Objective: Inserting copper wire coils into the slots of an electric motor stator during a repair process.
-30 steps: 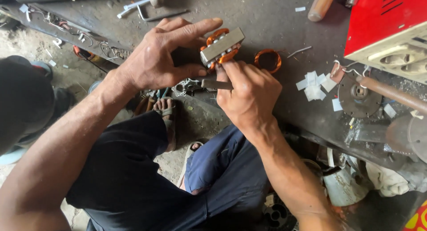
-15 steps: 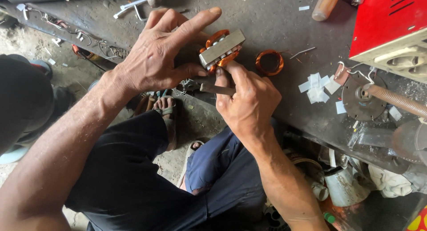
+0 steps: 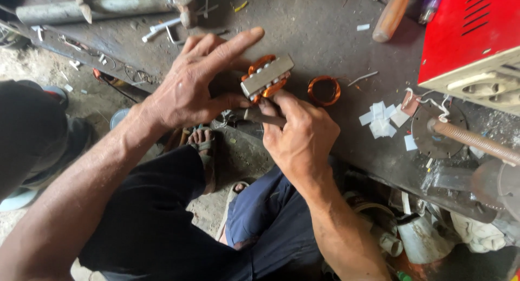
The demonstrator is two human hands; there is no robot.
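Note:
A grey metal block with copper wire coils wound around it (image 3: pixel 266 75) lies on the dark workbench (image 3: pixel 325 37). My left hand (image 3: pixel 197 83) steadies it, thumb against its near end and fingers spread flat beside it. My right hand (image 3: pixel 300 132) is shut on a thin flat metal tool (image 3: pixel 260 117), its fingertips pressed to the block's lower edge. A loose ring of copper wire (image 3: pixel 324 90) lies just right of the block.
White paper scraps (image 3: pixel 382 121) lie right of the copper ring. A red machine casing (image 3: pixel 471 37) stands at the far right. A hammer (image 3: pixel 116 5) and an orange-handled tool (image 3: pixel 392 13) lie at the back. A spring-covered rod (image 3: pixel 471 141) sits on a round plate.
My left fingers have spread out further over the bench beside the block. My right hand has pushed the tool up closer to the block's edge.

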